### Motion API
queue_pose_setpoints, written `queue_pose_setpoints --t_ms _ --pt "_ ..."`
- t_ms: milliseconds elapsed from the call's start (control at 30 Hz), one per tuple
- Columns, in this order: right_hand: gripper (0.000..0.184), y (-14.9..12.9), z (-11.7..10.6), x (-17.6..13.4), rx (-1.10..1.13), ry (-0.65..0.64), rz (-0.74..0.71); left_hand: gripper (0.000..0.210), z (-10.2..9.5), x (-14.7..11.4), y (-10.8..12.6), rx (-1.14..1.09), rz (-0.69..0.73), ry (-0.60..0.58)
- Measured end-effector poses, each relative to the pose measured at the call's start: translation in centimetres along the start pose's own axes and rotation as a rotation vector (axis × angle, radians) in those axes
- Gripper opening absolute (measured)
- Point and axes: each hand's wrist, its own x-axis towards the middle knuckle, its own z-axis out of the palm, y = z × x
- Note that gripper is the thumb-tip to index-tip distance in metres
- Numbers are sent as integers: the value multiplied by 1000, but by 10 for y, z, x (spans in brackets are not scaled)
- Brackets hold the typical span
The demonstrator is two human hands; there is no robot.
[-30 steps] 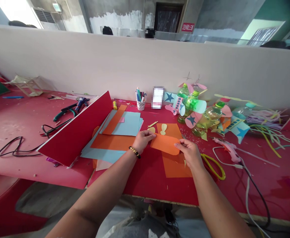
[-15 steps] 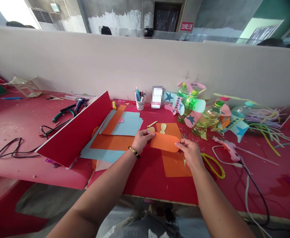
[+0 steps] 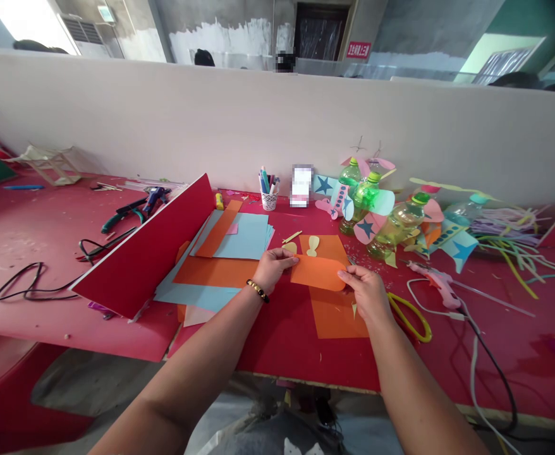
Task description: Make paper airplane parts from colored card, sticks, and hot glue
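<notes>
Little has moved since a second ago: the orange cutout (image 3: 319, 273) has its rounded right end slightly higher, and both hands stay at its two ends. Nearest, the red surface (image 3: 282, 354) shows its rough front edge. A beaded bracelet (image 3: 257, 291) circles the left wrist. The right hand (image 3: 365, 292) has its fingers closed on the rounded end, thumb on top; the left hand (image 3: 272, 270) pinches the opposite end at its upper corner. The cutout is held between them, partly covering an orange sheet (image 3: 339, 316) that lies on the surface. Right of the right wrist is a yellow looped handle (image 3: 428, 330), with a pink glue gun (image 3: 439, 287) farther right. Left of the left hand, light blue sheets (image 3: 249, 234) and orange strips overlap beside a standing red panel (image 3: 164, 253). Beyond the cutout lies a pale yellow paper shape (image 3: 313, 245). Farther back stand plastic bottles (image 3: 401, 221) with paper wings, a pen cup (image 3: 269, 201) and a phone (image 3: 301, 186), before a pale partition (image 3: 258, 120).
</notes>
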Motion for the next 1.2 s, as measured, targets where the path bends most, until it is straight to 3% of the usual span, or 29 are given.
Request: queue_pose_setpoints --t_ms 167,333,633,733,933,1067,1200 --pt "26 0 -1 1 -14 24 -14 33 -2 0 -2 -5 -13 -57" --pt "25 1 -2 2 -31 95 -41 35 -6 0 0 176 -139 -219" --pt "28 3 -2 3 -44 72 -28 34 -4 0 2 240 -81 -222" --pt "27 2 -3 2 -37 90 -64 36 -6 1 6 170 -22 -155" --pt "27 -5 -13 -2 -26 263 -139 40 -23 12 12 -85 149 200" --pt "28 -6 -42 -9 -306 284 -143 40 -26 16 9 -96 146 247" --pt "25 4 -82 -24 -792 260 -223 39 -19 13 8 -73 131 209"
